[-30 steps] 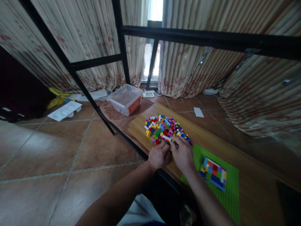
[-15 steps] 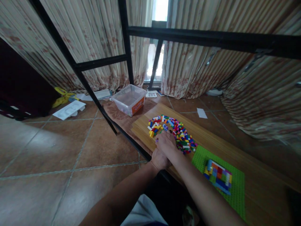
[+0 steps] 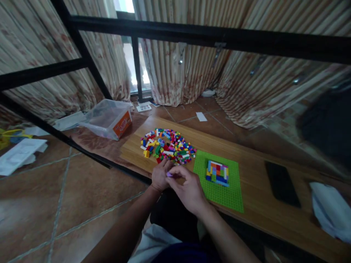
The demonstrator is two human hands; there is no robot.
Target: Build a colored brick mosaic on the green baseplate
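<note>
A small purple toy brick [image 3: 169,174] is pinched between the thumb and index finger of my right hand [image 3: 189,188]. My left hand [image 3: 159,176] is close beside it, back upward, at the near edge of a loose pile of colourful toy bricks [image 3: 179,146]. The left fingertips are partly hidden, so I cannot see whether they hold anything. Right of the pile lies a green baseplate [image 3: 201,190]. On it sits a flat block of joined multicoloured bricks [image 3: 217,172].
The wooden board [image 3: 252,193] also bears a black phone-like slab [image 3: 282,183] and a white packet [image 3: 330,210]. A clear plastic box [image 3: 105,118] with an orange label stands left of the board. Black metal bars [image 3: 175,31] cross in front of the curtains.
The view has swung to the right. My right hand has moved off the pile and now shows a purple brick in its fingertips. Both hands sit nearer to me.
</note>
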